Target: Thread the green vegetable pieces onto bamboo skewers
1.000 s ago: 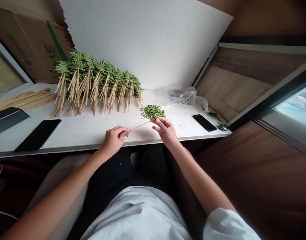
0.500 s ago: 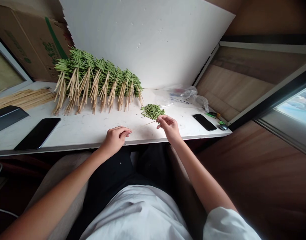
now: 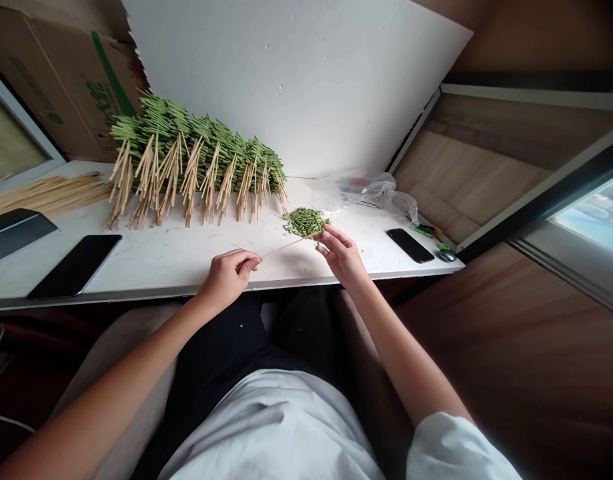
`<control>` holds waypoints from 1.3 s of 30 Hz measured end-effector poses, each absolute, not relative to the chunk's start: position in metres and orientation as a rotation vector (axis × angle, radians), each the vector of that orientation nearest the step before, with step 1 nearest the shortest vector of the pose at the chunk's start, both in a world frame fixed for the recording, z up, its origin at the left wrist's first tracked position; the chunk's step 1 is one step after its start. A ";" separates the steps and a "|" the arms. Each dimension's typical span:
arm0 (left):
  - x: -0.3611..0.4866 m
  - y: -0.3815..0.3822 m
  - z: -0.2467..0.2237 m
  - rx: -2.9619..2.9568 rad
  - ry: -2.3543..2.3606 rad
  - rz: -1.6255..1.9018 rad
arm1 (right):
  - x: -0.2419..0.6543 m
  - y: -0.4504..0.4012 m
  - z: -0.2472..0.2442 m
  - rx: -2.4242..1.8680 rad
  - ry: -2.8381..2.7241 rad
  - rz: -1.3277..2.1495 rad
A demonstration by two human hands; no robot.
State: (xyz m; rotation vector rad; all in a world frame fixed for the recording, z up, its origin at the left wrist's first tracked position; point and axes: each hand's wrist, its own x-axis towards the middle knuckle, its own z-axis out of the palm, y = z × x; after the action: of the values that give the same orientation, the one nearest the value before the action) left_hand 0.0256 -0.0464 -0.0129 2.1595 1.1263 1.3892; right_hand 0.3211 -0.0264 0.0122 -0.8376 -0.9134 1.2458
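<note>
My left hand [image 3: 232,272] is closed, pinching one end of a thin bamboo skewer [image 3: 281,249] over the front of the white table. The skewer slants up to the right, its far end close to my right hand [image 3: 342,255]. The fingers of that hand are curled at the near right edge of a small pile of cut green bean pieces [image 3: 302,223]. A speck of green shows by its thumb; what its fingertips hold is too small to make out. Behind, to the left, lies a large stack of skewered green beans [image 3: 201,143], bare stick ends facing me.
Loose bamboo skewers [image 3: 61,193] lie at the left, behind a dark grey device [image 3: 19,233] and a black tablet or phone [image 3: 76,267]. Rightward are a clear plastic bag [image 3: 381,190], a black phone [image 3: 410,245] and a small dark round object [image 3: 447,255]. A white board [image 3: 306,80] stands behind.
The skewer was in my right fingertips; now my left hand has its near end. My right hand has shifted slightly up and right, its fingers looser at the pile's edge.
</note>
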 end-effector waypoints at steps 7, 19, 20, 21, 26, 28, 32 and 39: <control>0.027 -0.048 -0.012 2.195 1.116 1.388 | 0.318 -0.028 0.009 -0.830 -0.911 1.271; 0.028 -0.051 -0.010 2.222 1.108 1.393 | 0.314 -0.030 0.008 -0.872 -0.945 1.198; 0.028 -0.051 -0.010 2.228 1.108 1.397 | 0.313 -0.030 0.009 -0.879 -0.944 1.176; 0.028 -0.051 -0.010 2.232 1.108 1.403 | 0.313 -0.030 0.009 -0.886 -0.943 1.156; 0.028 -0.051 -0.011 2.245 1.115 1.405 | 0.309 -0.032 0.008 -0.920 -0.965 1.067; 0.029 -0.052 -0.010 2.259 1.111 1.404 | 0.308 -0.032 0.006 -0.917 -0.977 1.063; 0.029 -0.053 -0.009 2.273 1.106 1.412 | 0.307 -0.031 0.003 -0.922 -1.015 1.047; 0.027 -0.052 -0.008 2.276 1.113 1.437 | 0.305 -0.032 0.003 -0.936 -1.046 0.944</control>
State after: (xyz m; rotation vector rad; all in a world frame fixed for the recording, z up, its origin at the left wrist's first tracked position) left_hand 0.0270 -0.0524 -0.0076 2.2757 1.1125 1.4369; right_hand 0.3053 -0.0318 0.0034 -0.9363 -1.0456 0.9437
